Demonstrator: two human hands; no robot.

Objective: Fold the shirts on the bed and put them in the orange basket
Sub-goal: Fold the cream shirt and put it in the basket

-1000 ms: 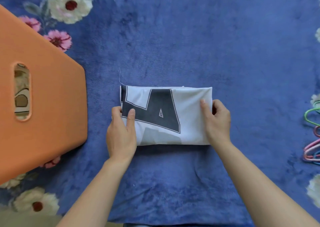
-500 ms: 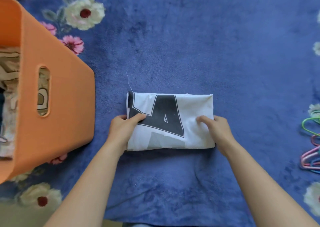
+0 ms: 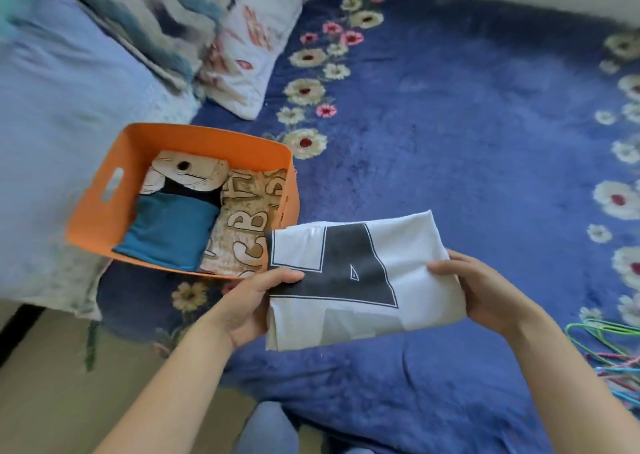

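I see the bed spread with a blue flowered blanket. On it the orange basket sits at the left, just beside a pale blue pillow. A white red-printed pillow lies behind, and coloured hangers lie at the right edge.

We count four folded shirts, one basket, two hands.
One white shirt sits between the left hand and the right hand. The one orange basket holds, as far as we can tell, three: a teal shirt, a tan lettered shirt and a cream-and-black shirt. We see three pillows: a blue pillow, a wave-patterned pillow and a red-printed pillow. There is one floral blanket. The hangers are too tangled to count.
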